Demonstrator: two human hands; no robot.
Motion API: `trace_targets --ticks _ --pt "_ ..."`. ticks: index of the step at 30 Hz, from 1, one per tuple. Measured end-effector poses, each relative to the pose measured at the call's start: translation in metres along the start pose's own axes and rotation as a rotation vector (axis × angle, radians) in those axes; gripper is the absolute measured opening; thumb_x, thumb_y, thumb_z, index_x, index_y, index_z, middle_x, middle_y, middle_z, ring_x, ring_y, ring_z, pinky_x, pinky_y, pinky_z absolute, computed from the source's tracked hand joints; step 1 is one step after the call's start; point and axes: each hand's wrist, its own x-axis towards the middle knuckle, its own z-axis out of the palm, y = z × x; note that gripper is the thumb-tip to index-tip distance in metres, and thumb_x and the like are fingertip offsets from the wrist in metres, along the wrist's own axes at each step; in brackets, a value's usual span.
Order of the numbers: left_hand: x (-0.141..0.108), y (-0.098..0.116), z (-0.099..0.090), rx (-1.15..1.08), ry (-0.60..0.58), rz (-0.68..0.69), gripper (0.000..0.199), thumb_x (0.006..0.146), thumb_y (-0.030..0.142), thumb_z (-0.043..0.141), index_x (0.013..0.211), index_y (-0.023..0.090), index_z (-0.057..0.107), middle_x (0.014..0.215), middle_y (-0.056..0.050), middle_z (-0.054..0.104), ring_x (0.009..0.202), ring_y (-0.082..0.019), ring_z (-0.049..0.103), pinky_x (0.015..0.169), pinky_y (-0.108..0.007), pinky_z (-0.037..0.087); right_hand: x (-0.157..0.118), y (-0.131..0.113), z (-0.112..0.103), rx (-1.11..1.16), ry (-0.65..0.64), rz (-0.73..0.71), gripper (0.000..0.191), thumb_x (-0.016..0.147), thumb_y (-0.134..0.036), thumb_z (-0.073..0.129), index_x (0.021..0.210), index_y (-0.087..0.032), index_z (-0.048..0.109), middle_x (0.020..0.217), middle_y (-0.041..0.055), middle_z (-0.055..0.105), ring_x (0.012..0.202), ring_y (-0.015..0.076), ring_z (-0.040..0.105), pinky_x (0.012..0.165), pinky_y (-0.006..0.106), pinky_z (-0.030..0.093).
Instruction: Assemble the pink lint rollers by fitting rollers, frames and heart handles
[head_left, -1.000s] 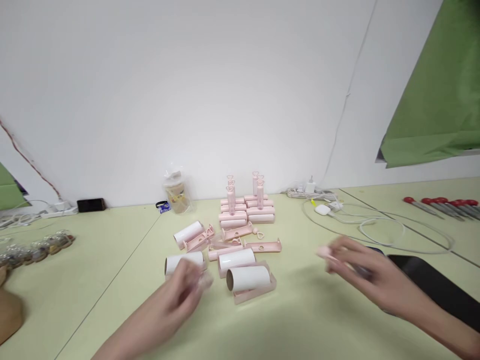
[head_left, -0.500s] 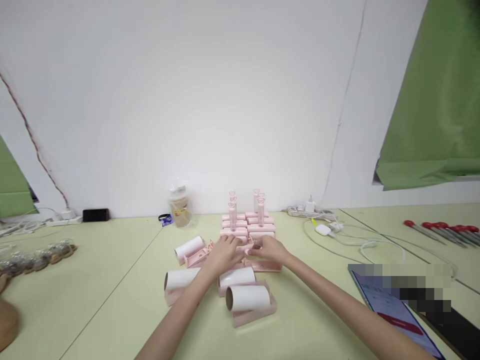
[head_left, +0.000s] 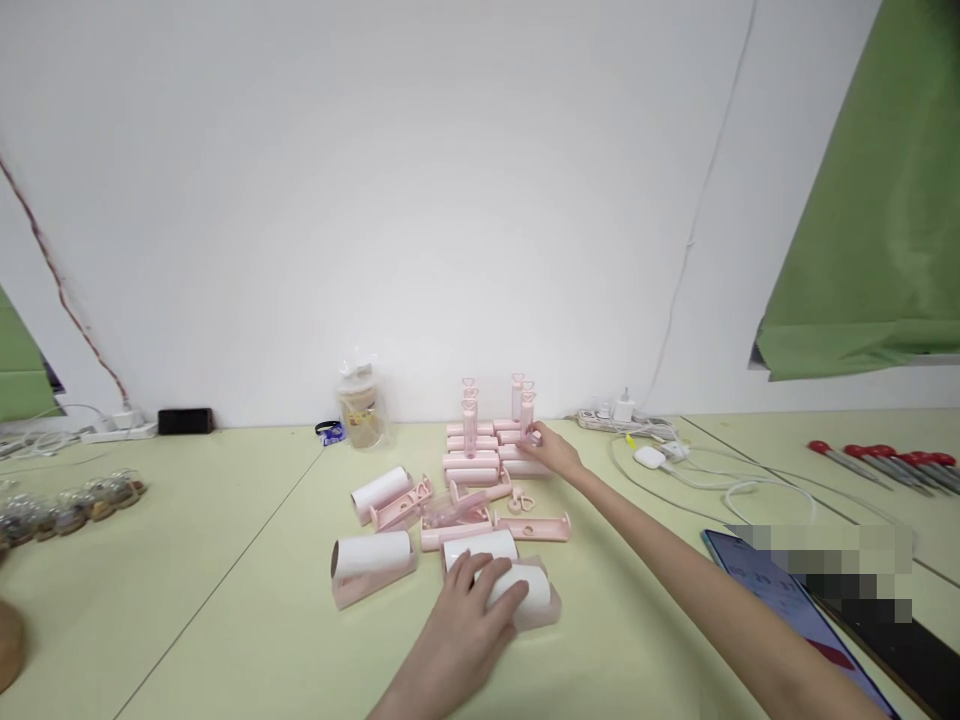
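Observation:
My left hand [head_left: 472,615] curls over a white roll [head_left: 529,582] that rests on a pale pink cover; the roll's left end is hidden. Further back, my right hand [head_left: 556,452] pinches at the base of an upright pink handle [head_left: 527,408] with a heart-shaped loop. It touches the stacked pink rollers [head_left: 521,467], and the exact contact is hidden by the fingers. Between the hands lie a pink open holder [head_left: 536,528] and a small heart-ended piece [head_left: 520,501]. More white rolls [head_left: 373,554] sit to the left. They look like lint-roller parts.
A bagged cup [head_left: 361,412] stands near the wall. Charger cables [head_left: 739,490] run over the table's right side, with a tablet [head_left: 787,610] in front. Red-topped tools [head_left: 862,470] lie far right. Several wrapped items [head_left: 75,508] line the left.
My left hand has left the pink parts and come forward onto the nearest white roll. The right hand has reached back to the stacked rollers. A heart-ended piece now shows where both hands were.

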Motion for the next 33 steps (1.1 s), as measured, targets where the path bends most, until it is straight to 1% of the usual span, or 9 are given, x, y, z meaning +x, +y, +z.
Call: trace_targets --ticks 4,8,14,17,21,23,25,29,33 --pt "0.009 -0.006 0.0 -0.127 -0.064 -0.002 0.038 0.084 0.014 0.045 0.12 0.026 0.045 0.125 -0.009 0.052 0.112 -0.03 0.046 0.093 -0.054 0.04 -0.006 0.004 -0.018 0.088 0.136 -0.05 0.026 0.089 -0.031 0.053 0.11 -0.015 0.055 0.106 0.0064 0.059 0.087 0.0185 0.06 0.074 0.038 0.051" --pt "0.017 -0.013 0.01 -0.206 -0.103 0.011 0.035 0.088 0.021 0.043 0.123 0.025 0.043 0.124 -0.01 0.051 0.114 -0.027 0.045 0.099 -0.052 0.035 -0.024 0.009 -0.063 0.18 0.345 -0.11 0.025 0.089 -0.033 0.051 0.107 -0.015 0.053 0.1 0.0053 0.059 0.084 0.018 0.059 0.074 0.037 0.048" --pt "0.035 -0.032 0.023 -0.275 -0.096 -0.021 0.033 0.089 0.024 0.043 0.122 0.026 0.044 0.126 -0.006 0.049 0.113 -0.024 0.043 0.095 -0.042 0.04 -0.097 0.018 -0.12 0.237 0.398 -0.228 0.02 0.081 -0.04 0.05 0.086 -0.021 0.05 0.082 0.0023 0.06 0.076 0.0189 0.057 0.065 0.028 0.043" --pt "0.045 -0.04 0.025 -0.289 -0.092 -0.03 0.033 0.089 0.025 0.044 0.122 0.026 0.044 0.125 -0.006 0.05 0.112 -0.024 0.043 0.095 -0.042 0.039 -0.147 0.02 -0.113 0.21 0.3 -0.251 0.018 0.078 -0.039 0.053 0.08 -0.021 0.055 0.073 0.0003 0.06 0.064 0.0175 0.055 0.056 0.026 0.043" --pt "0.042 -0.039 0.02 -0.295 -0.054 -0.074 0.043 0.087 0.029 0.047 0.128 0.023 0.036 0.13 -0.008 0.044 0.119 -0.027 0.035 0.1 -0.047 0.031 -0.199 0.02 -0.076 0.109 0.031 -0.275 0.014 0.081 -0.036 0.051 0.08 -0.023 0.055 0.064 -0.0021 0.059 0.054 0.0178 0.056 0.048 0.027 0.043" --pt "0.032 -0.03 0.016 -0.365 -0.01 -0.109 0.042 0.089 0.027 0.041 0.129 0.022 0.031 0.132 -0.01 0.04 0.123 -0.026 0.031 0.103 -0.047 0.027 -0.214 0.019 -0.057 0.083 -0.024 -0.269 0.016 0.08 -0.04 0.052 0.076 -0.025 0.051 0.058 -0.003 0.057 0.05 0.0198 0.056 0.045 0.029 0.044" --pt "0.017 -0.016 0.015 -0.553 -0.022 -0.153 0.049 0.085 0.03 0.049 0.129 0.022 0.029 0.129 -0.01 0.04 0.121 -0.026 0.034 0.102 -0.044 0.03 -0.221 0.016 -0.045 0.082 -0.02 -0.253 0.019 0.079 -0.043 0.052 0.073 -0.027 0.047 0.053 -0.0033 0.055 0.045 0.0216 0.055 0.042 0.031 0.043" --pt "-0.007 0.011 0.023 -0.925 -0.195 -0.344 0.103 0.056 0.037 0.078 0.134 0.02 0.013 0.122 -0.011 0.04 0.114 -0.027 0.042 0.097 -0.042 0.037 -0.221 0.008 -0.037 0.113 -0.038 -0.261 0.016 0.081 -0.043 0.051 0.075 -0.03 0.045 0.055 -0.0024 0.057 0.045 0.0233 0.057 0.041 0.033 0.045" --pt "-0.009 0.014 0.026 -0.905 -0.177 -0.489 0.083 0.064 0.027 0.07 0.131 0.018 0.021 0.113 -0.009 0.044 0.11 -0.024 0.044 0.099 -0.041 0.034 -0.217 0.0 -0.03 0.191 0.036 -0.308 0.012 0.08 -0.04 0.054 0.075 -0.031 0.049 0.056 -0.0016 0.062 0.044 0.0211 0.057 0.041 0.032 0.046"
